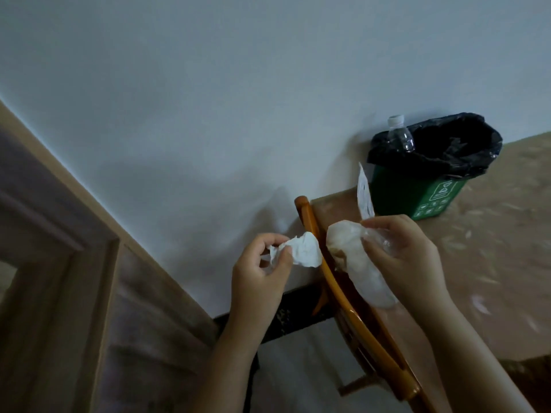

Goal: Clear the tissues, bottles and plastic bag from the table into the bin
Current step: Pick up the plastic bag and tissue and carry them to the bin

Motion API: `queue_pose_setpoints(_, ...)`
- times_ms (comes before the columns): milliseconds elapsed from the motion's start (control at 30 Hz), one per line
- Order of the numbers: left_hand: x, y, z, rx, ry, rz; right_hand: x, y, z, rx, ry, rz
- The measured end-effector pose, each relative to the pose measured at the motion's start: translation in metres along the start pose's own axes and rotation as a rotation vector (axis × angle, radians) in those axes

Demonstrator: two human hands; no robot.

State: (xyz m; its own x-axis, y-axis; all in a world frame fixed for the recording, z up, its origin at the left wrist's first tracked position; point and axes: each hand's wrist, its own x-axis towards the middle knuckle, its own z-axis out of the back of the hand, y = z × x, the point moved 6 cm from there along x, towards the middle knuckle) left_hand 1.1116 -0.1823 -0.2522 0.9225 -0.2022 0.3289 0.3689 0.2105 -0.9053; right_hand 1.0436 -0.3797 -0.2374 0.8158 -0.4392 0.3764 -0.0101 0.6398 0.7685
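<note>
Dim room, view tilted. Both hands raised in front of a pale wall, near the corner of the counter (492, 234), which has a tan mottled top. Left hand (262, 269) pinches a crumpled white tissue (307, 251) between thumb and fingertips; the wad sticks out to the right of the fingers, held in the air beside the counter's edge. Right hand (408, 248) is closed around a thin, clear plastic bag (354, 263); the bag looks stuffed with something pale and hangs down-left of the fist, its lower end drooping over the curved wooden chair back (351, 296). A narrow strip of white paper or plastic (364, 195) stands up from the top of the right fist; cannot tell whether it belongs to the bag. The tissue and the bag sit close together with a small gap between them, not touching. The chair back runs diagonally beneath both hands, orange-brown, pushed against the counter edge. Farther back on the counter, against the wall, stands a small green bin (417, 192) lined with a black bag (447, 153), its mouth open. A clear plastic bottle (401, 135) with a white cap pokes up out of the bin's left rim, neck uppermost. Bin is well apart from both hands. A wooden door frame (74, 263) fills the lower left.
</note>
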Motion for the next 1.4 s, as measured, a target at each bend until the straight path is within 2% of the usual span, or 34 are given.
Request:
queue_pose_setpoints(133,0.064,0.018,-0.01,-0.03,0.09,0.014,0.038,-0.007,-0.016,-0.089,-0.103,-0.055)
queue_pose_setpoints(433,0.175,0.037,-0.052,-0.124,0.308,-0.048,0.098,-0.016,-0.031,-0.104,-0.346,-0.2)
queue_pose_setpoints(600,0.198,0.032,-0.093,-0.156,0.411,-0.085,0.111,-0.037,-0.008,-0.141,-0.457,-0.286)
queue_pose_setpoints(1133,0.235,-0.034,-0.248,-0.17,0.544,-0.259,0.137,-0.104,0.106,-0.192,-0.722,-0.357)
queue_pose_setpoints(1400,0.254,-0.054,-0.319,-0.023,0.567,-0.474,0.142,-0.128,0.137,-0.252,-0.851,-0.404)
